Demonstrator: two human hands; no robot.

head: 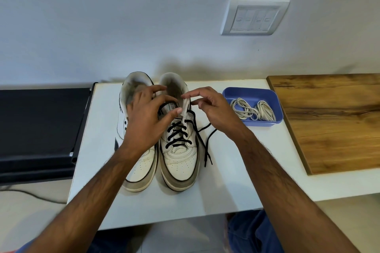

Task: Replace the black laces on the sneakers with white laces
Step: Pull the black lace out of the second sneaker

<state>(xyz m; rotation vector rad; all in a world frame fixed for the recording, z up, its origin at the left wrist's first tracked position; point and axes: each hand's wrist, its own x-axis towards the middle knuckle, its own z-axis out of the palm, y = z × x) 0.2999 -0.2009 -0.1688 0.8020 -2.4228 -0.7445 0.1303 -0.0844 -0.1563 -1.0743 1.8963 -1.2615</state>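
Sneakers (178,139) side by side, black-laced

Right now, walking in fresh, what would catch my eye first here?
Probably the pair of white sneakers mid-table, the right-hand one with its black lace partly undone and trailing onto the table. Both hands work at its collar: left hand, right hand. To the right, a blue tray holds coiled white laces.

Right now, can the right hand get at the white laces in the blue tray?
Probably yes. The right hand hovers by the right sneaker, just beside the blue tray. The tray is open-topped, and nothing lies between hand and white laces.
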